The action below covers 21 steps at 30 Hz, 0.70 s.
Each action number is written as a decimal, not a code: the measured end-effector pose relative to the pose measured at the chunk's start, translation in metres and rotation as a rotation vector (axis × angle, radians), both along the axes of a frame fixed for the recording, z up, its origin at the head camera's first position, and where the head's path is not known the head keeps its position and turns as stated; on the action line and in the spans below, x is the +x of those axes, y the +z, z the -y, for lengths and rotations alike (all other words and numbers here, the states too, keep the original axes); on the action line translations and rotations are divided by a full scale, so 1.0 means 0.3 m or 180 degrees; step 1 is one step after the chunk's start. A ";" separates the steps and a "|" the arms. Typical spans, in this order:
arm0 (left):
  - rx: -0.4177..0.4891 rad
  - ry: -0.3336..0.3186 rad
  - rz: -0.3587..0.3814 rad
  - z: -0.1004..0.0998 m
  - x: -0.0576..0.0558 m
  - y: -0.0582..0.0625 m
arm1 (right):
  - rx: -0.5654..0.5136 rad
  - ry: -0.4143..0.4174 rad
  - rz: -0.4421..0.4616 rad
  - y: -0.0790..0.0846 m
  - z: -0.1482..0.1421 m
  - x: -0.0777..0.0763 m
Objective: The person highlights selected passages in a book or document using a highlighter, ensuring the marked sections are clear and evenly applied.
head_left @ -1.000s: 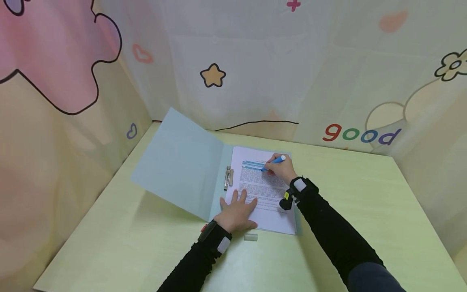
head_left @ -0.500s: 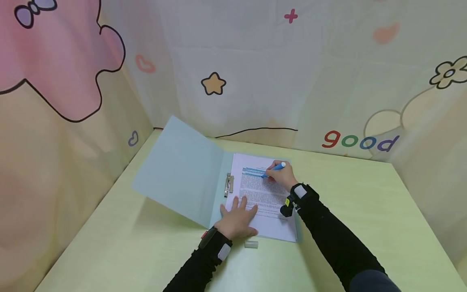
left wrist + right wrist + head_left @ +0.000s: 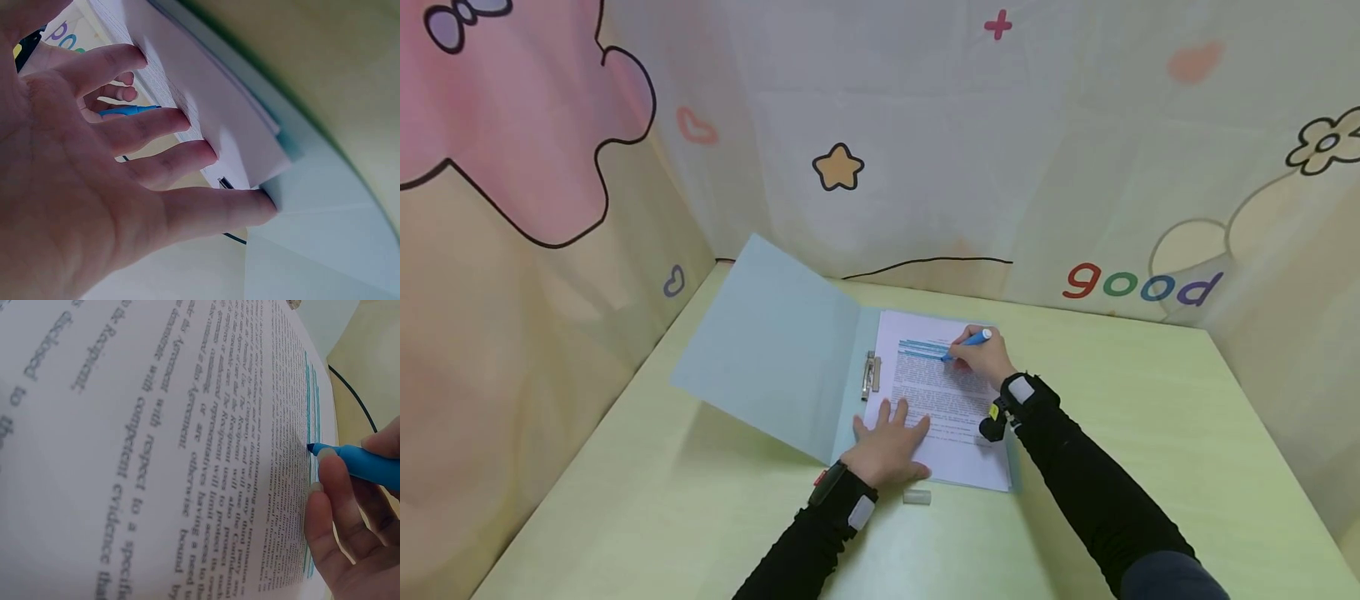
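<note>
Blue marker [image 3: 975,338], pinched in right hand [image 3: 989,360], tip at hand's nine o'clock on printed sheet [image 3: 943,400]; splayed left hand [image 3: 883,452] rests on sheet, marker's seven o'clock.

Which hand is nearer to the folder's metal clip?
Left. In the head view, the left hand rests spread just below the metal clip; the right hand, holding a blue marker, is farther off rightward.
</note>
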<state>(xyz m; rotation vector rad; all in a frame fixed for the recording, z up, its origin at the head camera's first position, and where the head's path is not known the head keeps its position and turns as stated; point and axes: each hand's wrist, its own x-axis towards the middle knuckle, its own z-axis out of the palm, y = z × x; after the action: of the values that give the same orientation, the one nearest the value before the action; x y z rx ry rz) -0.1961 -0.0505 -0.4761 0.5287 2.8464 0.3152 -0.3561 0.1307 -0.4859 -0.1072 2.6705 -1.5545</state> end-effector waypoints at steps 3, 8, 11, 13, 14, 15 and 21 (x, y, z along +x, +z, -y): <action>0.0005 0.0002 -0.0017 0.001 -0.002 0.000 | 0.0044 0.0012 -0.0014 0.002 -0.003 0.001; 0.0012 0.0004 -0.0013 0.002 -0.005 -0.005 | 0.0049 0.0011 0.0007 0.002 -0.007 0.001; 0.0015 -0.0001 -0.0014 0.002 -0.006 -0.008 | 0.0054 -0.0005 0.0032 0.005 -0.008 0.002; 0.0018 -0.0003 -0.0019 0.002 -0.006 -0.009 | 0.0059 -0.0019 0.0042 0.007 -0.008 0.004; 0.0017 -0.0006 -0.0018 0.002 -0.006 -0.009 | 0.0069 -0.0021 0.0047 0.008 -0.009 0.004; 0.0016 -0.0007 -0.0020 0.002 -0.006 -0.009 | 0.0083 -0.0029 0.0049 0.008 -0.010 0.005; -0.0001 0.0002 -0.0016 0.001 -0.007 -0.005 | 0.0142 -0.0037 0.0023 0.011 -0.015 0.006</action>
<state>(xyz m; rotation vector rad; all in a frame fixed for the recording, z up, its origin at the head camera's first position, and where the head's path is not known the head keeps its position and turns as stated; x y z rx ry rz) -0.1982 -0.0507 -0.4776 0.5292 2.8515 0.3138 -0.3544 0.1353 -0.4827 -0.0842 2.7031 -1.4945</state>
